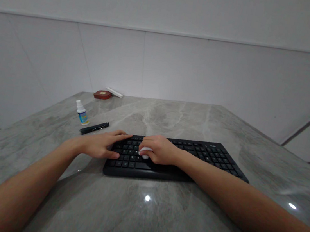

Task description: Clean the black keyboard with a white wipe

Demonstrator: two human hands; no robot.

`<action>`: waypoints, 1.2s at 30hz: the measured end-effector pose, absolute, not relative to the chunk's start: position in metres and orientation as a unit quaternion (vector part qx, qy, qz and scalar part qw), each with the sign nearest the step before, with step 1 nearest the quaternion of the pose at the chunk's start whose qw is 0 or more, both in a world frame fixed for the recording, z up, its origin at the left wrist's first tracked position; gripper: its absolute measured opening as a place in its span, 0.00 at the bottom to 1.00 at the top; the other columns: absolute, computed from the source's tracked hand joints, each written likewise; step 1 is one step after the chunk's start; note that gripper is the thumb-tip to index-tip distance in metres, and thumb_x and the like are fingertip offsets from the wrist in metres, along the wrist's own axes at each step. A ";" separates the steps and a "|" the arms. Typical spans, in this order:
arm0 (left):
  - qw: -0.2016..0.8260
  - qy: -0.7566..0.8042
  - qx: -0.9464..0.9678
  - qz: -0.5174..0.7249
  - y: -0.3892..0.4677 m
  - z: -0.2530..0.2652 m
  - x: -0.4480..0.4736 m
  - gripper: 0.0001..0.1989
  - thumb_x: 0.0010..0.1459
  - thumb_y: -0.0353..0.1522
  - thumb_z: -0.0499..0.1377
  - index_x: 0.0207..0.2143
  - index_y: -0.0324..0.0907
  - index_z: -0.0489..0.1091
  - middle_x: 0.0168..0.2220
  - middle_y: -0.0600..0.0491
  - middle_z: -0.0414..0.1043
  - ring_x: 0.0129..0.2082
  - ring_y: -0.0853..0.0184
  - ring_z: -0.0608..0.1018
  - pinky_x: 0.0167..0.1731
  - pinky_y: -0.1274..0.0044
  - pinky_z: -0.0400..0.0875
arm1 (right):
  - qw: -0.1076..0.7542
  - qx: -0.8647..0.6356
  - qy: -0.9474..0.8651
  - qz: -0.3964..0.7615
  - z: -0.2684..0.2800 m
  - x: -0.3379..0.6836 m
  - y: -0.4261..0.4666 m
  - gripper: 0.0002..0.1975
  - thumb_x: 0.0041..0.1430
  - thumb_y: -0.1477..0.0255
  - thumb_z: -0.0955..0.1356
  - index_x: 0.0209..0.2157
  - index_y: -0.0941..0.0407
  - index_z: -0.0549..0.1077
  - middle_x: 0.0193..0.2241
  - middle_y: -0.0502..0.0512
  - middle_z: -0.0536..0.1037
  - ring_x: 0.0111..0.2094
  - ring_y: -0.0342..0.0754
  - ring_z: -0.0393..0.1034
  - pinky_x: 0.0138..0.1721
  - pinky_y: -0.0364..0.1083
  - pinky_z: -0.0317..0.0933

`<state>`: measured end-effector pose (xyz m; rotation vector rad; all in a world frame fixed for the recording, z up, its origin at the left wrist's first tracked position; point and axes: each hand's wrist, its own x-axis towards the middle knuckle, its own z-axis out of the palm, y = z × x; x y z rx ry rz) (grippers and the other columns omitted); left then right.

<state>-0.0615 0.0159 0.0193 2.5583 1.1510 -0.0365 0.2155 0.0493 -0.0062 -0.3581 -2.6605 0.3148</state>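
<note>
A black keyboard (149,169) lies on the grey marbled table, its long side across my view. My left hand (101,144) rests at its left end, fingers stretched apart. The thumb lies over the front left keys and the index finger reaches along the back edge. Over the left-middle keys, my right hand (161,150) is closed around a white wad (145,152), perhaps tissue or cloth, which sits down against the keys. The fingers cover most of the wad, and my right forearm crosses above the keyboard's right part.
Left of the keyboard lies a slim black object (94,128), with a small spray bottle (81,113) just behind it. A reddish-brown case (102,94) and a white flat item (114,92) are at the back left. A white wall (169,67) borders the table's far edge.
</note>
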 end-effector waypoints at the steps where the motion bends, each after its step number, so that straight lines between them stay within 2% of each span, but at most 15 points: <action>1: 0.169 0.405 0.898 -0.013 0.016 0.020 -0.061 0.38 0.62 0.41 0.57 0.70 0.45 0.44 0.69 0.44 0.49 0.65 0.51 0.61 0.64 0.63 0.56 | 0.216 -0.144 -0.959 0.111 -0.006 0.216 0.051 0.05 0.61 0.77 0.67 0.34 0.58 0.76 0.33 0.56 0.79 0.35 0.47 0.72 0.39 0.45 0.65; 14: 0.155 0.414 0.897 -0.019 0.013 0.023 -0.057 0.38 0.62 0.42 0.57 0.70 0.45 0.45 0.69 0.45 0.50 0.65 0.50 0.63 0.63 0.64 0.59 | 0.222 -0.132 -0.952 0.167 -0.007 0.214 0.048 0.04 0.58 0.78 0.69 0.33 0.59 0.77 0.32 0.56 0.80 0.34 0.46 0.74 0.39 0.45 0.66; 22: 0.169 0.416 0.894 -0.019 0.012 0.024 -0.057 0.39 0.61 0.41 0.57 0.70 0.43 0.45 0.69 0.42 0.49 0.65 0.48 0.62 0.63 0.60 0.57 | 0.231 -0.113 -0.944 0.206 -0.009 0.214 0.051 0.03 0.58 0.77 0.70 0.31 0.59 0.77 0.30 0.55 0.80 0.32 0.45 0.74 0.38 0.43 0.66; 36: 0.162 0.412 0.896 -0.017 0.013 0.023 -0.059 0.39 0.62 0.42 0.57 0.70 0.45 0.45 0.69 0.43 0.50 0.65 0.49 0.62 0.63 0.61 0.57 | 0.217 -0.086 -0.952 0.200 -0.005 0.214 0.045 0.03 0.58 0.78 0.69 0.32 0.59 0.77 0.30 0.54 0.80 0.32 0.45 0.73 0.39 0.44 0.66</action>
